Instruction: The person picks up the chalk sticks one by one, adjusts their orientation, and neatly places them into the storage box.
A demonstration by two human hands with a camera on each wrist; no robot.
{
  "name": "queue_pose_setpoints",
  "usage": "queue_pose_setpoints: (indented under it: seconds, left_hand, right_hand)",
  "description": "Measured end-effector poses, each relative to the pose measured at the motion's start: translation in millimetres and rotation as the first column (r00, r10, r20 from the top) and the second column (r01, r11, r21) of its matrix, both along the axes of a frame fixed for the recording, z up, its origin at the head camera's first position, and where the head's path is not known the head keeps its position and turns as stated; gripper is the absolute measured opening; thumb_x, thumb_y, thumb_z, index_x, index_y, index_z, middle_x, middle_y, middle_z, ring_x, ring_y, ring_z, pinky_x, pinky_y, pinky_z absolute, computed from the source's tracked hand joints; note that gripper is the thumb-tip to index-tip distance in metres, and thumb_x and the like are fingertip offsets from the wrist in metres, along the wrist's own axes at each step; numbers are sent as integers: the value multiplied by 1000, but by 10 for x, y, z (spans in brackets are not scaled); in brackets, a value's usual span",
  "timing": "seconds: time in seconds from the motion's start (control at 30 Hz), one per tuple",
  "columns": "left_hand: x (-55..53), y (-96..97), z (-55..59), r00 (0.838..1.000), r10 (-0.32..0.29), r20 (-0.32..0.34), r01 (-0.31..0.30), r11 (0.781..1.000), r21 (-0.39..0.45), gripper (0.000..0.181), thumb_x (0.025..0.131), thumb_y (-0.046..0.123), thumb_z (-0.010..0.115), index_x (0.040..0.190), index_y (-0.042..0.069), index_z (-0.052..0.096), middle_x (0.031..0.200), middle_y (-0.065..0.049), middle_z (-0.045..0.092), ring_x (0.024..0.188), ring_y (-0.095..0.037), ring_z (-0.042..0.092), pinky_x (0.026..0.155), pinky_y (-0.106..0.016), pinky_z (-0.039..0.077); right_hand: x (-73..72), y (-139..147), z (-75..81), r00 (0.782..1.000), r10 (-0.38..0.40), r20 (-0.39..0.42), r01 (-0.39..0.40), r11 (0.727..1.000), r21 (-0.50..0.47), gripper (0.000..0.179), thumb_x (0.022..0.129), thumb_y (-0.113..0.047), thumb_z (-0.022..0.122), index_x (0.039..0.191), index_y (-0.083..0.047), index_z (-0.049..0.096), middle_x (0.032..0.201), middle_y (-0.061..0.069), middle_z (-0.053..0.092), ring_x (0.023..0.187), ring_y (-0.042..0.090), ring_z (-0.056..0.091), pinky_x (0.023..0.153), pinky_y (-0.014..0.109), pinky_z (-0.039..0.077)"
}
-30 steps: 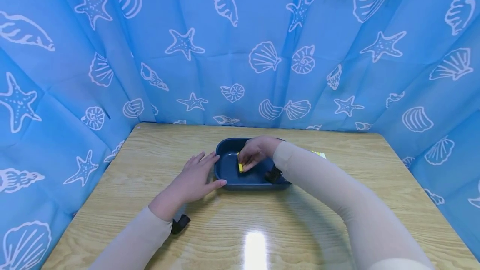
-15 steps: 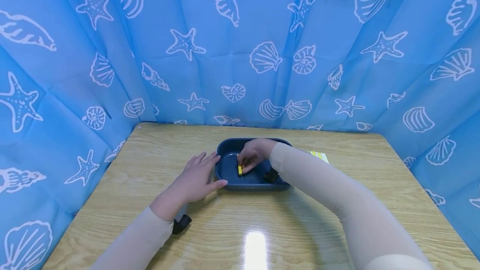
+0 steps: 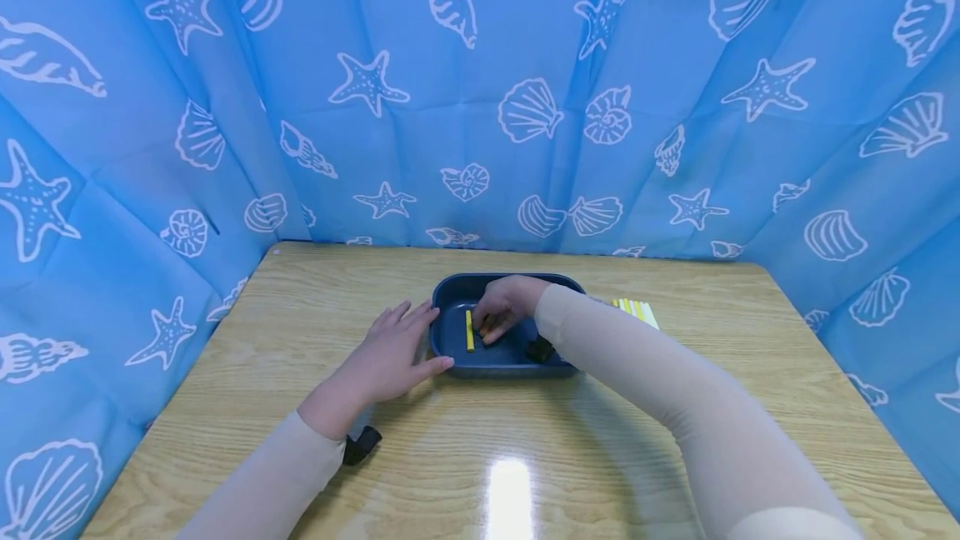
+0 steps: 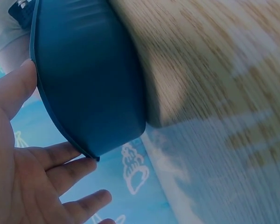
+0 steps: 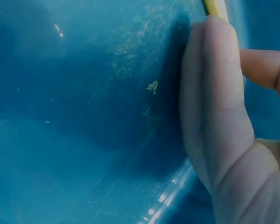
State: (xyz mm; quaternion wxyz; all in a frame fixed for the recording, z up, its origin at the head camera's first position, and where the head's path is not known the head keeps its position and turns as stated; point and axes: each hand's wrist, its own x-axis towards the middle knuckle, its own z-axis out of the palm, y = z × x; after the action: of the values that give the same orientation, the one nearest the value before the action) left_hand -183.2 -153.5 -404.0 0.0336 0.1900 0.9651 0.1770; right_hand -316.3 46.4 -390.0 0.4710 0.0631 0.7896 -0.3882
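Note:
A dark blue basin [image 3: 517, 370] stands on the wooden table. My left hand [image 3: 393, 357] touches its left end, the fingers spread and fairly straight; in the left wrist view the thumb and fingertips meet the basin's rim [image 4: 60, 126]. Inside the basin, a slim yellow stick [image 3: 469, 332] lies on the floor, pointing away from me. Just right of it is my right hand [image 3: 510, 305], fingers reaching down and nothing visible in them. The right wrist view shows the long fingers extended, with the tip of a yellow stick [image 5: 213, 6] beyond them.
A row of yellow and white sticks [image 3: 636, 310] lies right of the basin, partly behind the right sleeve [image 3: 637, 365]. Small pale crumbs [image 5: 152, 87] dot the basin floor. A blue shell-print curtain [image 3: 465, 107] borders the table's back and sides.
The yellow stick was against the right hand's fingers; now it lies slightly left of them, released on the basin floor. The left hand keeps its place at the rim.

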Motion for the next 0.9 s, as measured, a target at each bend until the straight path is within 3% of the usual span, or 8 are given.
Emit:
queue_pose_setpoints:
  seconds: [0.37, 0.67, 0.9]
  left_hand:
    - [-13, 19, -17, 1000, -4, -3, 4, 1000, 1, 84, 93, 57, 63, 155, 7, 37, 162, -13, 30, 150, -42, 18, 119, -63, 13]
    - [-5, 27, -3, 1000, -1, 7, 1, 1000, -5, 84, 93, 57, 63, 156, 7, 36, 162, -13, 30, 150, -42, 18, 119, -62, 12]
    - [17, 16, 27, 1000, 10, 8, -10, 1000, -2, 84, 94, 56, 63, 155, 6, 36, 161, -14, 31, 149, -43, 18, 119, -62, 14]
  right_hand:
    - [-18, 68, 24, 999, 52, -6, -52, 999, -9, 32, 94, -8, 68, 122, 5, 59, 90, 15, 69, 73, 20, 72, 80, 31, 60]
    - [12, 182, 254, 988, 149, -47, -149, 989, -1, 26, 97, -11, 64, 117, 5, 65, 102, 18, 71, 71, 18, 70, 76, 30, 60]
    - [67, 305, 475, 967, 233, -101, -236, 971, -23, 45, 100, -13, 59, 141, 5, 52, 128, 23, 63, 88, 23, 70, 82, 34, 60]
